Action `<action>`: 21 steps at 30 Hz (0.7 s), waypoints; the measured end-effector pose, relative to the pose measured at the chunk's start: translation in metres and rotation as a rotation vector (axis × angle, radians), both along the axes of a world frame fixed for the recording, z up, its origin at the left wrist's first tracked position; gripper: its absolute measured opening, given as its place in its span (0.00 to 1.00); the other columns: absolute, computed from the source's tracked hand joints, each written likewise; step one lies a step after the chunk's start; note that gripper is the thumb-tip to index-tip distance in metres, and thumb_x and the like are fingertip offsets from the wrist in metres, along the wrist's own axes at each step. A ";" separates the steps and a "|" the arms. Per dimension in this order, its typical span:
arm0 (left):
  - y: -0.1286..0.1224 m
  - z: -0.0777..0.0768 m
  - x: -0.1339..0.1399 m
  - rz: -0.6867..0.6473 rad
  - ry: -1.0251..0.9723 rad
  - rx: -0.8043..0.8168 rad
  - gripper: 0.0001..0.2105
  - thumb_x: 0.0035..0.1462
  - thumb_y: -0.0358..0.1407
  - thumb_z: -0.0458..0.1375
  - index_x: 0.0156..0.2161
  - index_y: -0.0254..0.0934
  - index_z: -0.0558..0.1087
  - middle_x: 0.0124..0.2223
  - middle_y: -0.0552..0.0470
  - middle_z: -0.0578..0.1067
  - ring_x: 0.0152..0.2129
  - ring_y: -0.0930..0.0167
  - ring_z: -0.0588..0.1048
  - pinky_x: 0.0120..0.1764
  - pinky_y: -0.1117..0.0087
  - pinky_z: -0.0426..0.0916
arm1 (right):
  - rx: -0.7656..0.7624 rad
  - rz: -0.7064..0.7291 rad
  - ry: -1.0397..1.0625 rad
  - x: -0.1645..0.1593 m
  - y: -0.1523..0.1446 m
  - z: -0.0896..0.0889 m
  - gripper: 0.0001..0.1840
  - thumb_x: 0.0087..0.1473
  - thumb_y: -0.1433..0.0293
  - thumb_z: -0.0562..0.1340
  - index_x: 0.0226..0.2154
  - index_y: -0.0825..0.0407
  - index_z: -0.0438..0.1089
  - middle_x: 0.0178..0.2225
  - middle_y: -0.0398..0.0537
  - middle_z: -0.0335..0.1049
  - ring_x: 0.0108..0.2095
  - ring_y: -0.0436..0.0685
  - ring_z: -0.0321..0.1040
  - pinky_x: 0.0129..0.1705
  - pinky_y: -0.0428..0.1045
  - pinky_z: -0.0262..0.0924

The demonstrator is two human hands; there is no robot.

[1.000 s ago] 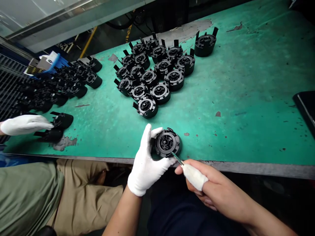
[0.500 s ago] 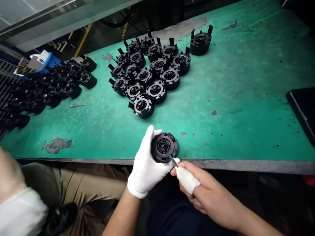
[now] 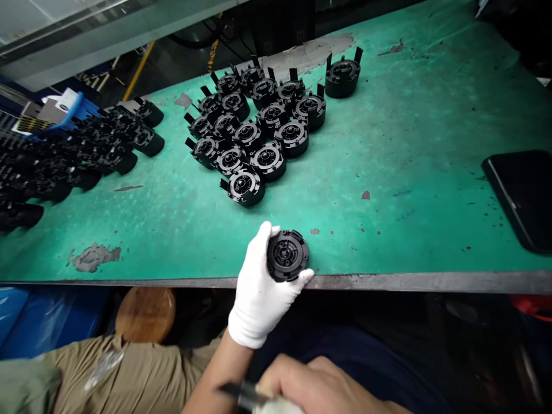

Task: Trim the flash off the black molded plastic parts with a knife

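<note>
My left hand (image 3: 257, 296), in a white glove, grips a round black plastic housing (image 3: 287, 256) at the bench's front edge. Its fingers wrap the left and lower rim, and the ribbed, ringed face is turned up toward me. Low in the view, my right hand (image 3: 321, 386) is closed around a small knife (image 3: 244, 394), blurred by motion. The blade points left, apart from the housing and over my left forearm. A white wrapping shows at the knife's grip; whether it covers the handle or my thumb is unclear.
Several black housings with upright tabs (image 3: 268, 158) stand grouped on the green bench (image 3: 414, 195); one more (image 3: 342, 77) sits apart behind. More black parts (image 3: 123, 158) and a blue bin (image 3: 81, 109) are left. A dark flat device (image 3: 524, 198) lies right. Beside me are a person's legs (image 3: 142, 374) and a wooden stool (image 3: 146, 313).
My right hand has drawn the knife off the housing, down and left toward me. My left hand still holds the housing. The neighbouring person's hand at the left has gone from view.
</note>
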State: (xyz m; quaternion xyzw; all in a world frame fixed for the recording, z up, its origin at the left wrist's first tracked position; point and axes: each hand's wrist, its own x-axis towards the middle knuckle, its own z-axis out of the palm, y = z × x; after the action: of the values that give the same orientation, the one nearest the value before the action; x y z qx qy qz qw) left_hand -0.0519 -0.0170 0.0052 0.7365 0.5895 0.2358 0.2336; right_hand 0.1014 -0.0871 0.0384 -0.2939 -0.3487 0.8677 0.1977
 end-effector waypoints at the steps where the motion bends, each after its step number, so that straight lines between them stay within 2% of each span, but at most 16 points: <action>1: 0.000 0.000 0.000 0.008 0.000 -0.002 0.49 0.50 0.47 0.71 0.69 0.39 0.49 0.62 0.41 0.66 0.60 0.58 0.68 0.64 0.54 0.63 | -0.093 -0.032 0.043 -0.003 -0.002 0.000 0.12 0.52 0.59 0.66 0.33 0.47 0.65 0.23 0.37 0.60 0.22 0.47 0.54 0.25 0.45 0.48; 4: -0.001 -0.001 0.000 0.019 -0.001 0.013 0.49 0.49 0.48 0.71 0.69 0.39 0.50 0.61 0.41 0.68 0.59 0.58 0.69 0.63 0.54 0.65 | -0.522 -0.219 0.135 -0.006 -0.004 -0.005 0.17 0.58 0.52 0.60 0.35 0.47 0.60 0.21 0.32 0.54 0.17 0.43 0.42 0.17 0.42 0.39; 5: -0.001 -0.001 0.001 0.018 0.000 0.023 0.48 0.49 0.48 0.71 0.69 0.39 0.51 0.61 0.41 0.68 0.59 0.58 0.70 0.62 0.54 0.65 | -0.623 -0.280 0.136 -0.007 -0.005 -0.007 0.18 0.60 0.50 0.58 0.36 0.47 0.59 0.21 0.31 0.53 0.16 0.43 0.39 0.16 0.41 0.37; 7: -0.002 -0.002 0.002 0.023 0.014 0.051 0.47 0.49 0.48 0.71 0.68 0.39 0.52 0.61 0.41 0.69 0.59 0.58 0.70 0.62 0.53 0.66 | -0.687 -0.368 0.136 -0.009 -0.006 -0.010 0.21 0.59 0.47 0.59 0.36 0.47 0.59 0.21 0.31 0.53 0.15 0.42 0.38 0.14 0.40 0.36; 11: -0.004 -0.004 0.007 0.054 0.052 0.120 0.43 0.49 0.49 0.70 0.65 0.38 0.57 0.60 0.39 0.69 0.58 0.55 0.71 0.61 0.50 0.67 | -0.636 -0.433 0.165 -0.018 -0.014 -0.009 0.26 0.56 0.42 0.60 0.34 0.48 0.59 0.20 0.31 0.52 0.14 0.42 0.38 0.13 0.39 0.36; 16: -0.011 -0.008 0.010 0.082 0.021 0.150 0.39 0.51 0.47 0.69 0.63 0.39 0.60 0.60 0.38 0.70 0.58 0.54 0.70 0.60 0.50 0.68 | -0.388 -0.601 0.146 -0.011 -0.018 -0.003 0.30 0.54 0.40 0.61 0.27 0.48 0.55 0.16 0.31 0.48 0.15 0.43 0.37 0.17 0.41 0.39; 19: -0.014 -0.010 0.015 0.100 -0.004 0.155 0.39 0.52 0.44 0.67 0.65 0.37 0.57 0.62 0.38 0.68 0.61 0.55 0.67 0.63 0.50 0.65 | -0.356 -0.709 0.046 0.007 -0.002 0.000 0.26 0.59 0.42 0.58 0.29 0.47 0.57 0.18 0.32 0.48 0.15 0.44 0.35 0.15 0.41 0.38; 21: -0.015 -0.010 0.020 0.143 -0.025 0.129 0.42 0.51 0.44 0.68 0.67 0.36 0.55 0.64 0.37 0.66 0.62 0.54 0.66 0.64 0.49 0.64 | -0.330 -0.773 -0.056 0.018 0.009 0.000 0.23 0.61 0.45 0.58 0.32 0.47 0.60 0.20 0.33 0.50 0.16 0.44 0.36 0.14 0.41 0.38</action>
State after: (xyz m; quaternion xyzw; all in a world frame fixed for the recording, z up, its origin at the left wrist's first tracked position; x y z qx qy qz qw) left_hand -0.0324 -0.0316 -0.0049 0.7030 0.6211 0.2986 0.1758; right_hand 0.1191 -0.0777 0.0388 -0.4542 -0.0746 0.7657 0.4493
